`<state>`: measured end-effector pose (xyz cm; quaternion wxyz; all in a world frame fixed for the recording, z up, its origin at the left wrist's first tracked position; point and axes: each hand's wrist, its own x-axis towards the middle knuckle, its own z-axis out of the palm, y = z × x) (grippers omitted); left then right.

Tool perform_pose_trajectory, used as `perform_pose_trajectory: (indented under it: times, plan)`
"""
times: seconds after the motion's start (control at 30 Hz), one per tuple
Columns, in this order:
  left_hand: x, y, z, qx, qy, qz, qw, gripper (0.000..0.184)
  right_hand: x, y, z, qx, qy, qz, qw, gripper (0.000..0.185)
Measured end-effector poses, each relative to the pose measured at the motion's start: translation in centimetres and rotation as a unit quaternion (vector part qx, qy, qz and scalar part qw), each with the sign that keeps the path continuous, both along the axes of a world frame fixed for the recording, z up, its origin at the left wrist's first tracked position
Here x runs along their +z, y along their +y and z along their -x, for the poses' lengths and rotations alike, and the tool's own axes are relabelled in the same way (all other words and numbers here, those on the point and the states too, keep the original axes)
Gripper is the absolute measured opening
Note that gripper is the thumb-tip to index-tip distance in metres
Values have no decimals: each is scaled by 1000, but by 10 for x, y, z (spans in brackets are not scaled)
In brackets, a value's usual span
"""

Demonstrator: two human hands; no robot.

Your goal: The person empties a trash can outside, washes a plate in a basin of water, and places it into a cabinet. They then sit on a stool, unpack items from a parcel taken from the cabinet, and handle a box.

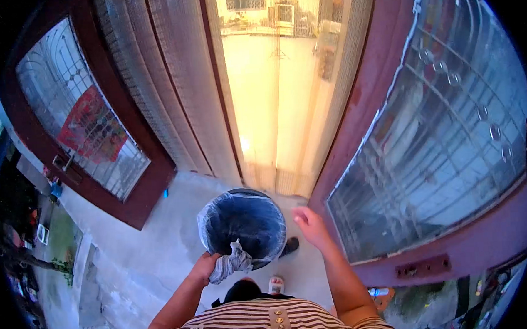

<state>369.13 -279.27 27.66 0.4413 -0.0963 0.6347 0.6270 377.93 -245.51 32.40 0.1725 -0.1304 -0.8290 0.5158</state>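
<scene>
My left hand (205, 268) is closed on a crumpled grey cloth (232, 263) at the near left rim of a round bin. It seems to grip the rim as well, though the cloth hides part of this. The dark bin (242, 224) has a clear plastic liner folded over its edge. To the right of the bin, my right hand (308, 222) is raised with its fingers curled; whether they hold anything is too small to tell.
Ahead hangs a sheer curtain (273, 117) with a lit room behind it. An open door (141, 193) stands at the left, and a glass-panelled door (427, 145) is at the right. A sandalled foot (276, 284) shows below the bin.
</scene>
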Motion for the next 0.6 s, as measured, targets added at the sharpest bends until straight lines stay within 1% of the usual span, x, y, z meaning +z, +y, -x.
perform_pose_trajectory:
  times: [0.03,0.07,0.1,0.17,0.2,0.23,0.27,0.33,0.37,0.4,0.43,0.47,0.5,0.53,0.57,0.6]
  plan:
    - [6,15,15,-24,43,2,999,24,11,8,23,18,16,27,999,39]
    - [14,32,32,-48,86,3,995,25,24,22,50,23,-22,25,999,44]
    - [33,51,45,-53,84,14,995,27,44,37,84,29,-60,23,998,49]
    - [13,97,96,-72,80,-2,994,28,53,83,180,15,18,3,1000,64]
    - [1,124,128,-91,78,-17,993,30,58,104,218,10,7,9,1000,69]
    - [17,154,154,-91,109,-20,990,30,64,124,256,5,-4,15,1000,74]
    - [14,181,182,-91,112,-24,989,30,68,149,305,4,-2,11,1000,74]
    - [16,223,240,-143,166,44,975,30,74,191,404,-94,69,-40,992,83]
    - [8,237,256,-150,156,8,976,30,56,198,438,-89,99,-9,991,82]
    - [-50,243,258,-156,148,-13,977,29,23,194,456,-83,129,22,988,82]
    - [-85,242,241,-140,108,-32,984,28,-29,161,446,-61,84,-18,994,82]
    - [-133,237,212,-123,69,-50,989,27,-91,125,419,-38,40,-58,997,81]
    - [-190,229,187,-126,75,-44,988,27,-140,93,377,86,31,-45,995,81]
    - [-240,221,166,-116,115,-22,986,26,-181,66,338,209,24,-33,977,82]
    - [-277,210,154,-106,155,0,982,24,-215,54,317,207,32,-29,977,82]
    - [-300,196,162,-109,162,6,981,24,-225,46,313,314,7,26,949,82]
